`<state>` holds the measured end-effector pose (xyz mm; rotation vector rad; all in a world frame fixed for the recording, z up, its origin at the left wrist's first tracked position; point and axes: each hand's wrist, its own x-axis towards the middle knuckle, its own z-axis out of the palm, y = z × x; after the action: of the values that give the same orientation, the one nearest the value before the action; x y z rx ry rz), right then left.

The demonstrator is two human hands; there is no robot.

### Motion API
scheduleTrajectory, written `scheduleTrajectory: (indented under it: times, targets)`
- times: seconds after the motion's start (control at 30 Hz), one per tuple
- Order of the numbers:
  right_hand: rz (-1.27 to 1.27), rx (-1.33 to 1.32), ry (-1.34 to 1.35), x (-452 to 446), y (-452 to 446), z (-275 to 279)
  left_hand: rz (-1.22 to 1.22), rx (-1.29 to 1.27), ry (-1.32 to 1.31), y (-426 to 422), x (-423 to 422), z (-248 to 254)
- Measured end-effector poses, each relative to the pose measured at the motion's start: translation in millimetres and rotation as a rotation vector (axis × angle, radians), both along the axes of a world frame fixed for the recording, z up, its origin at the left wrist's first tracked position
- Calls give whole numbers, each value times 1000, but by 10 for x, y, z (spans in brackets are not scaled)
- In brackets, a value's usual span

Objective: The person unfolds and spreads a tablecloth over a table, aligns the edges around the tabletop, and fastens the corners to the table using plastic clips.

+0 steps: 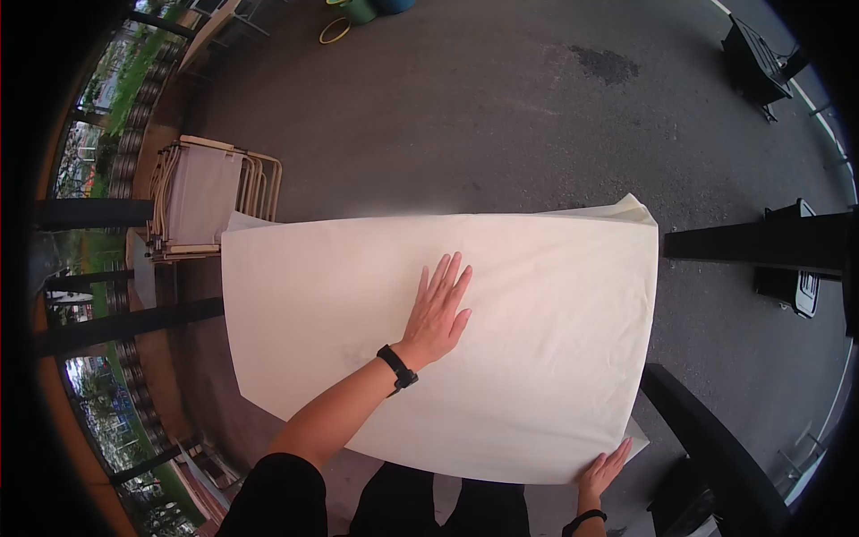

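Note:
A white tablecloth [537,358] is spread over a table, whose own surface is hidden beneath it. My left hand [437,313] lies palm down near the middle of the cloth, fingers stretched out and a little apart. It wears a black wristband. At the near right corner, my right hand [604,473] rests against the cloth's edge with its fingers extended. Faint creases run across the right half, and a fold of cloth [633,211] sticks up at the far right corner. Another flap [639,440] pokes out beside my right hand.
Folded chairs [210,197] stand close to the table's left end. Dark posts [761,246] rise to the right, with black wheeled bins [756,63] farther off. A green container [358,11] and a yellow ring [335,31] lie on the grey floor [447,116] ahead.

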<state>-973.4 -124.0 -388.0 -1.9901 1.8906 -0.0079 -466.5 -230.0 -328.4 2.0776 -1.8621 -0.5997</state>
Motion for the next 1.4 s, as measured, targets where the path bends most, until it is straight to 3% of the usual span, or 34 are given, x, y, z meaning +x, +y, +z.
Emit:
scheduleTrajectory:
  times: [0.17,0.23,0.3,0.33,0.43,0.5,0.57,0.7,0.77,0.9,1.0,1.1,1.17,1.23,1.27,1.3,1.4]
  targets:
    - [-45,-108,124,21,55,-79,534,171,-154,2104,1034,108]
    - [-452,14,-116,149,26,-129,808,178,-210,2993,1200,88]
    - [-531,21,-147,67,-36,-267,1247,149,-204,3891,1232,-21]
    - [-536,64,-123,-35,-105,-329,1479,50,-96,4496,1207,-245]
    - [-504,161,13,-419,-351,-500,2142,-190,399,5195,866,-300]
    - [-478,216,129,-426,-497,-548,2275,-60,749,6074,528,-974]
    - [-676,301,-231,-460,-521,-547,2334,151,1000,5441,482,-398]
    - [-716,368,-240,-730,-616,-555,2202,149,1279,5379,248,-624]
    - [-490,412,-203,-856,-614,-653,2019,160,1382,5220,220,-533]
    - [-446,386,-204,-982,-607,-710,1955,144,1399,5122,-64,-458]
    - [-403,364,-407,-1196,-688,-984,1968,144,1355,5254,-333,-514]
    - [-440,367,-558,-639,-636,-761,1953,95,1326,5400,-796,-564]
    - [-468,311,-495,-223,-525,-445,1999,94,1323,5397,-1192,-550]
    - [-414,263,-532,-641,-498,-1002,1991,47,1309,5416,-1722,-579]
    - [-441,293,-673,-792,-531,-1261,1993,38,1279,5285,-1957,-447]
    - [-615,416,-770,-148,-477,-424,1978,52,1299,5183,-2192,-359]
    - [-713,523,-767,84,-486,-115,2003,20,1417,5108,-2783,-268]
